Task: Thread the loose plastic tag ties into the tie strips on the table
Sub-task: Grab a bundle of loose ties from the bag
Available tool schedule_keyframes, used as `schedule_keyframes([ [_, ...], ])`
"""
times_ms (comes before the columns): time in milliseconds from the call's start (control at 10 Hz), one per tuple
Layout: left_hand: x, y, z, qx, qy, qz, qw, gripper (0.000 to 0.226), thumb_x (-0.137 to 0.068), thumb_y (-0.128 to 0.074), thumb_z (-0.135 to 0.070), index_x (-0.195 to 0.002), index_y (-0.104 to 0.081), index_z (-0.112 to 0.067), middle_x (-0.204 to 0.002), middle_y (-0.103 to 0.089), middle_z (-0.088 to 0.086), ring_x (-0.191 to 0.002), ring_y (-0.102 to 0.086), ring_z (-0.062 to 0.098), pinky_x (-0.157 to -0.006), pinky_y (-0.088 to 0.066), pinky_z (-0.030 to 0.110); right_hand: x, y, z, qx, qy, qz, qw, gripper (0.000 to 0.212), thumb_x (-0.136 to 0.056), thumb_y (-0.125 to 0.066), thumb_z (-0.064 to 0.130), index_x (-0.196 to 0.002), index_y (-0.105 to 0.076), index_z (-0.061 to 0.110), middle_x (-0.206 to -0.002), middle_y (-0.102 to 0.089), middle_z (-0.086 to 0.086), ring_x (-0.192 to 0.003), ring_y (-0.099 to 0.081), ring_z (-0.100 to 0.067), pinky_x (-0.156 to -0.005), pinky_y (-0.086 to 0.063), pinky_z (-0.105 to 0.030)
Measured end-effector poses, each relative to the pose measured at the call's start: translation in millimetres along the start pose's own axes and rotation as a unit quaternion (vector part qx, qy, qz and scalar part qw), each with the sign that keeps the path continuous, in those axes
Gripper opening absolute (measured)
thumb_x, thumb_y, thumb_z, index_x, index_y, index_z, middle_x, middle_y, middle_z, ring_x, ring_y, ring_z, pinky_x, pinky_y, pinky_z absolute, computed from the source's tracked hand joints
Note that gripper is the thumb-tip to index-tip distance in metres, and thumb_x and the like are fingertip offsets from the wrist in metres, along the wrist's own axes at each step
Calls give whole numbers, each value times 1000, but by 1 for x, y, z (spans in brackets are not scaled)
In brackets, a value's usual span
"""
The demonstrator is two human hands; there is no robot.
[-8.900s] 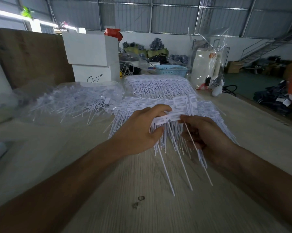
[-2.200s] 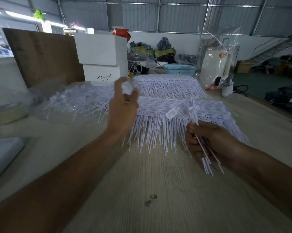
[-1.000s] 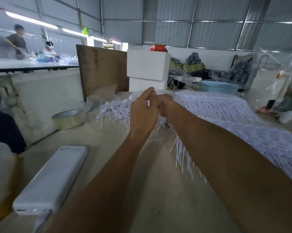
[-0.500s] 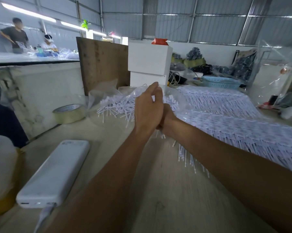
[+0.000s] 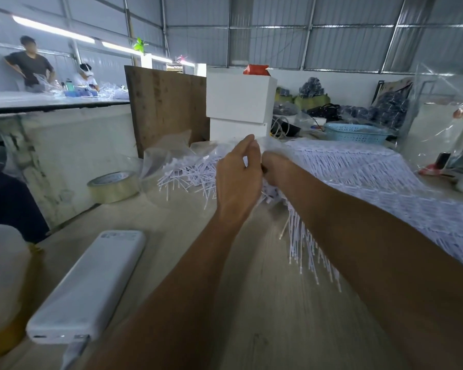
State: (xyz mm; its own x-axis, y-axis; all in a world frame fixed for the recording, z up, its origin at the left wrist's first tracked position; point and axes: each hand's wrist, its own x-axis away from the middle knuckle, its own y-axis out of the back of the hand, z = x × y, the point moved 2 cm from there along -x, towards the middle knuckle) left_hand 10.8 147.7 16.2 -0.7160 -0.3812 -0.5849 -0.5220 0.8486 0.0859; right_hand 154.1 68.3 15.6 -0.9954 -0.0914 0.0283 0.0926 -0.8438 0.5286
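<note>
A heap of loose white tag ties [image 5: 187, 174] lies in a crumpled clear plastic bag [image 5: 171, 148] at the back left of the wooden table [image 5: 251, 303]. Rows of threaded tie strips [image 5: 372, 172] spread across the right side, their thin tails hanging toward me. My left hand [image 5: 238, 180] is raised over the heap's right edge, and its thumb and fingertips pinch the bag's clear film. My right hand [image 5: 275, 166] sits just behind it with curled fingers. The left hand hides what those fingers hold.
A white power bank [image 5: 89, 287] with a cable lies near left. A tape roll [image 5: 113, 186] stands beside the bag. Two white boxes [image 5: 239, 102], a brown board [image 5: 169, 102] and a blue basket [image 5: 356, 132] line the back. Two people work at a far table.
My hands left the strips and reached to the loose-tie bag at back left. Over the last half second they rose slightly, and the left fingertips closed on the film.
</note>
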Motion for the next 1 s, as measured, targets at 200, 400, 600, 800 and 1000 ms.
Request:
schedule_keyframes([
  [200,2,-3,2,-1,-29,0,1000,36,-105,-47,-30,-135,-61,-18,-132,-65,-2,-110,-57,-12,-104,-42,15,-37,-8,-17,210,97,-87,969,35,-107,-33,25,-127,-56,7,-109,-46,-12,-106,-51,-30,-97,-43,-43],
  [400,8,-10,6,-11,-61,-4,998,25,-102,-47,-26,-112,-70,-23,-90,-65,-18,-76,-51,-28,-71,-33,-6,-35,-11,-7,340,67,-173,922,35,-106,-41,25,-132,-56,8,-132,-59,-15,-125,-54,-31,-101,-42,-37],
  [600,8,-7,13,-30,-29,20,999,39,-101,-48,-23,-138,-58,-14,-129,-67,6,-119,-62,18,-104,-48,33,3,-21,2,470,87,-113,871,52,-105,-33,35,-151,-35,10,-155,-32,-22,-145,-27,-39,-113,-29,-51],
  [800,8,-8,14,-69,-49,-4,996,42,-101,-51,-15,-142,-53,-23,-117,-71,-5,-109,-65,15,-101,-49,34,99,-23,-10,503,250,-7,828,46,-102,-47,22,-146,-42,10,-148,-42,-15,-137,-40,-32,-111,-37,-40],
  [1000,20,-14,-3,-128,-185,21,974,36,-101,-42,-33,-134,-53,-27,-63,-62,-5,-61,-61,17,-62,-50,34,223,42,-74,443,422,-108,783,12,-93,-56,19,-98,-63,11,-93,-63,-8,-86,-59,-28,-66,-51,-38],
])
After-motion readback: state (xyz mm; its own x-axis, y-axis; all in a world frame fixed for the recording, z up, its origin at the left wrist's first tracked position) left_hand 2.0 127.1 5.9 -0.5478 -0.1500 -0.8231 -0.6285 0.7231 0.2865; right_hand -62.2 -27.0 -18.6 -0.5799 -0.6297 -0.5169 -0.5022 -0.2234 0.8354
